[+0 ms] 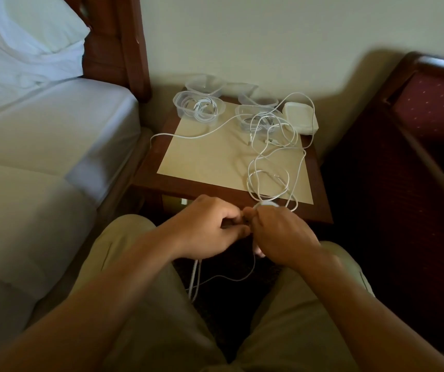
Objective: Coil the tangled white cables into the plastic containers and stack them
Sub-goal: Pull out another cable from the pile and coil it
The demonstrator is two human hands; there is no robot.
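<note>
Sitting between the bed (40, 130) and a dark red chair (417, 116), the person works just off the near edge of the small counter (161, 181), both hands drawn close together above the knees. The left hand (210, 229) has its fingers curled inward, pinching a strand of white cable; the right hand (282, 237) is clenched around a small bundle of loops that shows above its knuckles. Both wrists are bent down, forearms converging from the lap.

From the hands, slack drops between the legs toward the floor, while the rest of the tangled cables (269, 157) sprawls over the right side of the counter. At the back stand the plastic containers: one on the left (198, 107) already holds a coil, another (258, 116) has cable spilling over it, and two more (204, 85) sit behind. A white lidded box (300, 118) rests at the far right.

I would judge the cable light, limp and a little springy, apt to unwind if let go. Best taken near a plug end and wound in loose loops, drawing slack gently so knots do not tighten.
</note>
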